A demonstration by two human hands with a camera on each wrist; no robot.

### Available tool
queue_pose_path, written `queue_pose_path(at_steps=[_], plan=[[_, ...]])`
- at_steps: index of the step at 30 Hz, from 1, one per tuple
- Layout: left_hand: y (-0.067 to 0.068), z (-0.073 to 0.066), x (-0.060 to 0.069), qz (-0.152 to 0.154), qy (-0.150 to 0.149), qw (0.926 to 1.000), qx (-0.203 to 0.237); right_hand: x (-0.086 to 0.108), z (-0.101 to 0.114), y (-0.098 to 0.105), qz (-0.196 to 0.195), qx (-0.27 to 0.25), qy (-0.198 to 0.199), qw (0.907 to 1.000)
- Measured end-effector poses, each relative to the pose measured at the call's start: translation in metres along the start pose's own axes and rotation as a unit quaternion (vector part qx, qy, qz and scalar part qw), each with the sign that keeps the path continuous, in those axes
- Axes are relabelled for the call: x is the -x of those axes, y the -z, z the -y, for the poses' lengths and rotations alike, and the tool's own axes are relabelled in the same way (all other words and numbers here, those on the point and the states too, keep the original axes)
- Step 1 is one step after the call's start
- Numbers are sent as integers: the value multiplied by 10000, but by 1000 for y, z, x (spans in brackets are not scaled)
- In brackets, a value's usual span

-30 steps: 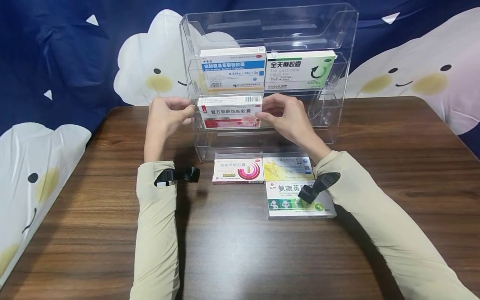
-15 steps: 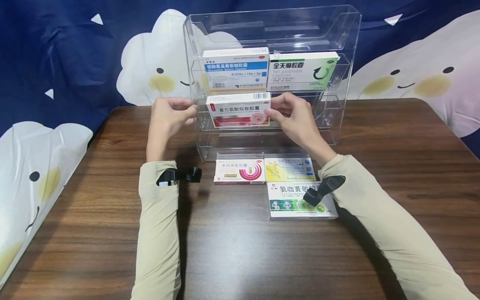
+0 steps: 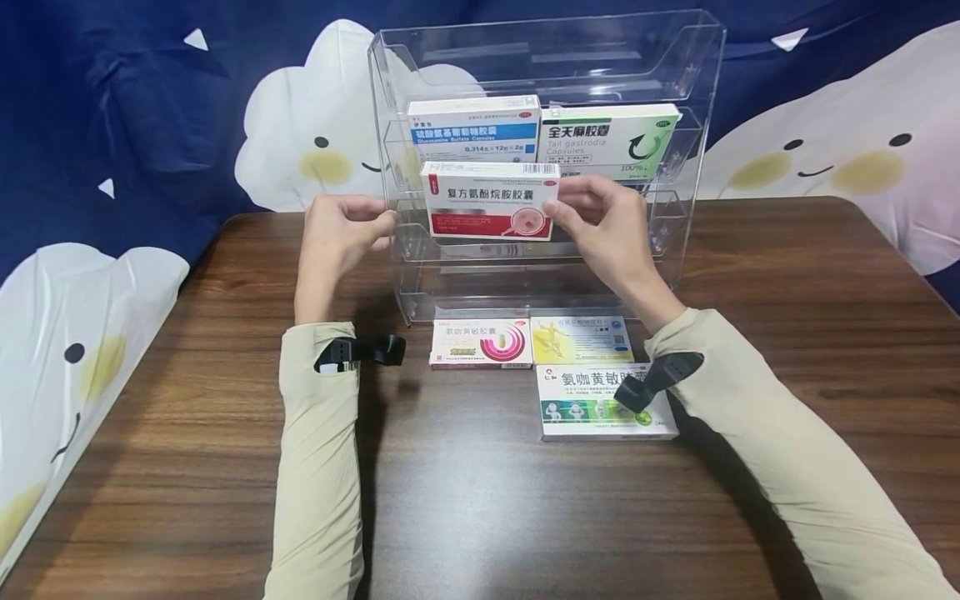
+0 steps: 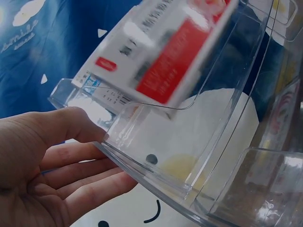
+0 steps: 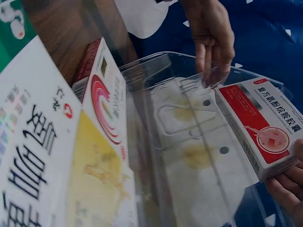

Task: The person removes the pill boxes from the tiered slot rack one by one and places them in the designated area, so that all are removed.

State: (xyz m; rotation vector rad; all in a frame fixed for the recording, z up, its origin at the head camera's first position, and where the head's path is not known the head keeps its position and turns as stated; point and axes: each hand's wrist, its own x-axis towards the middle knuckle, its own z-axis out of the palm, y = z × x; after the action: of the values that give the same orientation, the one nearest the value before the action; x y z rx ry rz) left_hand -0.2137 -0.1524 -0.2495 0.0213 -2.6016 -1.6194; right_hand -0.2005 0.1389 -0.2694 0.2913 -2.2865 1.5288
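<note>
My right hand (image 3: pixel 611 229) pinches the right end of a white and red medicine box (image 3: pixel 491 200), thumb in front and fingers behind. The box is held in front of the third tier of a clear display rack (image 3: pixel 377 92), overlapping the lower part of a blue and white medicine box (image 3: pixel 472 133). My left hand (image 3: pixel 333 242) grips the rack's left side edge; in the left wrist view, its thumb (image 4: pixel 83 125) lies on the clear rim and the fingers spread behind it. To the right of the blue and white box, a green and white medicine box (image 3: pixel 607 142) stands in the same tier.
On the wooden table (image 3: pixel 450 517) before the rack lie a white and pink box (image 3: pixel 480 343), a yellow and white box (image 3: pixel 581 340) and a larger white and green box (image 3: pixel 600 417). A blue cloth with cloud faces (image 3: pixel 150 100) hangs behind.
My right hand has raised the white and red medicine box up and slightly right, out of the rack's third tier. The left hand keeps its grip on the rack's side.
</note>
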Motion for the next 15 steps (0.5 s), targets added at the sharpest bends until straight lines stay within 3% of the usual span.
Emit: queue_pose_path(at_steps=[9, 15], plan=[[0, -1, 0, -8, 11, 10000, -35, 19, 7, 18, 295, 297, -85, 9991], [0, -1, 0, 17, 31, 10000, 20, 28, 5, 24, 401, 187, -221, 9988]])
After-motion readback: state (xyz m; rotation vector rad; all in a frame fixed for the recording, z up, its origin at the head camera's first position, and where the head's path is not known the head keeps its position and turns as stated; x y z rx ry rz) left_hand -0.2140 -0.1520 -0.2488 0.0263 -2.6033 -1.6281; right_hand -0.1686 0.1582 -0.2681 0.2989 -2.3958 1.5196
